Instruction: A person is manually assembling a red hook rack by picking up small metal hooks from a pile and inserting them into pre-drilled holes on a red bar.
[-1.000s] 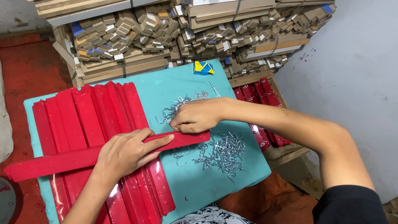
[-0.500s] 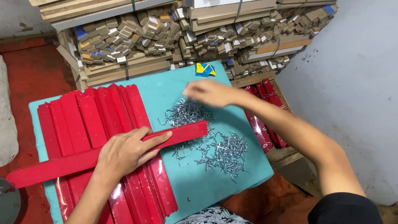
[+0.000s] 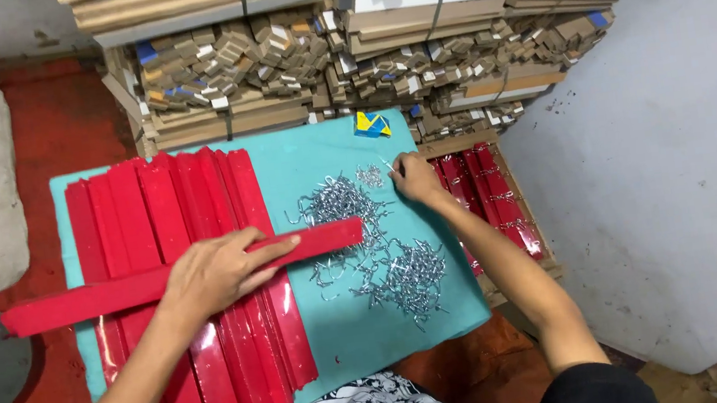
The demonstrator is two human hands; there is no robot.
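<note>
Here, left hand (image 3: 217, 273) flat on red strip (image 3: 115, 295); right hand (image 3: 415, 176) pinches a metal hook (image 3: 387, 164).

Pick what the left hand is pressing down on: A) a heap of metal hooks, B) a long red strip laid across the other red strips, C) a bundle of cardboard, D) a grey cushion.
B: the left hand lies flat on the long red strip, which crosses the red strips beneath it.
</note>
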